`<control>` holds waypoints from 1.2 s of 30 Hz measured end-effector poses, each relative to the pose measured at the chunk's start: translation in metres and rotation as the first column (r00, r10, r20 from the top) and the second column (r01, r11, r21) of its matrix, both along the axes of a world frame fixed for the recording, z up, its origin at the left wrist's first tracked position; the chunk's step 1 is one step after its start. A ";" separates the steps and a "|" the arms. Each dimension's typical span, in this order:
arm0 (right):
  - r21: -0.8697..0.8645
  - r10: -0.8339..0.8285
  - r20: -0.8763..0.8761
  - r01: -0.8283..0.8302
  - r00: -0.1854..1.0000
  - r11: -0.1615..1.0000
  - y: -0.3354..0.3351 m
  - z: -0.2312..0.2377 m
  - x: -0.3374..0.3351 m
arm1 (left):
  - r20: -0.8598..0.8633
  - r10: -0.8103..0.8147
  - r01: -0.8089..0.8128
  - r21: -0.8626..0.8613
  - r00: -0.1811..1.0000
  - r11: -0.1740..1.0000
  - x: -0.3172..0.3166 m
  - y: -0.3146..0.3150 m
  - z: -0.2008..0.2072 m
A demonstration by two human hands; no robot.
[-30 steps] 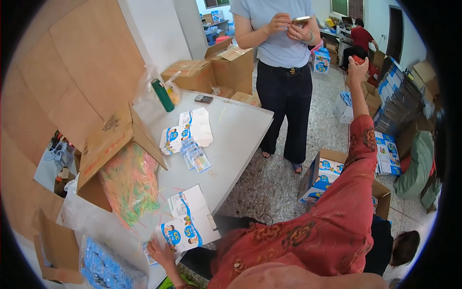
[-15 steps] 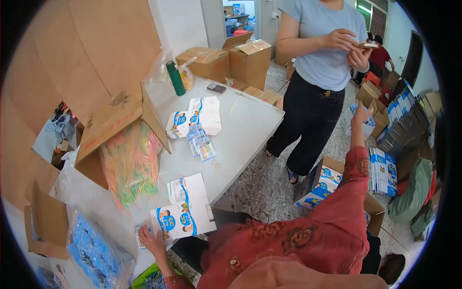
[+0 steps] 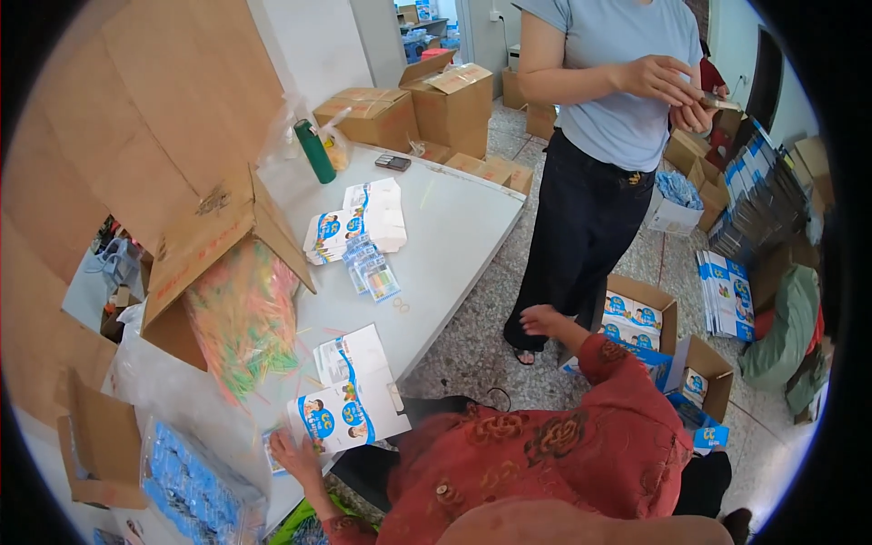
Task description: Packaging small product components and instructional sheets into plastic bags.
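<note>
My left hand (image 3: pixel 298 459) rests at the table's near edge, its fingers spread at the corner of a flattened white and blue printed carton (image 3: pixel 350 413). Partly under those fingers lies a small blue and white packet (image 3: pixel 274 454). Out over the floor on the right, my right hand (image 3: pixel 542 320) is held up with its fingers loosely apart and nothing visible in it. It is nearest to an open box (image 3: pixel 668 307) filled with white and blue cartons. Farther up the table, several small card packets (image 3: pixel 372 270) lie against a stack of flat cartons (image 3: pixel 363 218).
A tipped cardboard box (image 3: pixel 204 241) spills bagged coloured sticks (image 3: pixel 245 318) onto the table (image 3: pixel 454 236). Blue packs (image 3: pixel 191 477) fill a clear bag at lower left. A green bottle (image 3: pixel 314 153) stands at the back. Another person (image 3: pixel 599 136) stands beyond the table's right edge, holding a phone.
My right arm has come down and inward from its outstretched position. The view has shifted, showing more of the boxes on the floor. My left hand stays by the carton.
</note>
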State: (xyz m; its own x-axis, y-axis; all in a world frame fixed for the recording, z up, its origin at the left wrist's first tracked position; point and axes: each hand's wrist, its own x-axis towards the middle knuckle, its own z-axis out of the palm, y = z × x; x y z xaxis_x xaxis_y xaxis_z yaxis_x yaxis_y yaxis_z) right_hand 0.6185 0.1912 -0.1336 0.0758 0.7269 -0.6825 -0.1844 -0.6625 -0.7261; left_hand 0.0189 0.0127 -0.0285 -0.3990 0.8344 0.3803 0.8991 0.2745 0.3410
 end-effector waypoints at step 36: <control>0.928 0.917 -0.088 0.366 0.390 -0.067 0.016 0.459 -0.071 | -0.021 -0.003 0.004 0.065 1.000 0.998 -0.011 0.008 -0.015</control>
State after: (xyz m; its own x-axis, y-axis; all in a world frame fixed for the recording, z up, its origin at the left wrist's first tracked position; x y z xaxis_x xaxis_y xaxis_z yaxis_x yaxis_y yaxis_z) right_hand 0.5471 0.2072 0.3250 -0.2814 0.2899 0.9148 -0.9277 0.1616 -0.3366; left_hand 0.0080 0.0211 -0.0433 -0.3877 0.8088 0.4423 0.9071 0.2493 0.3391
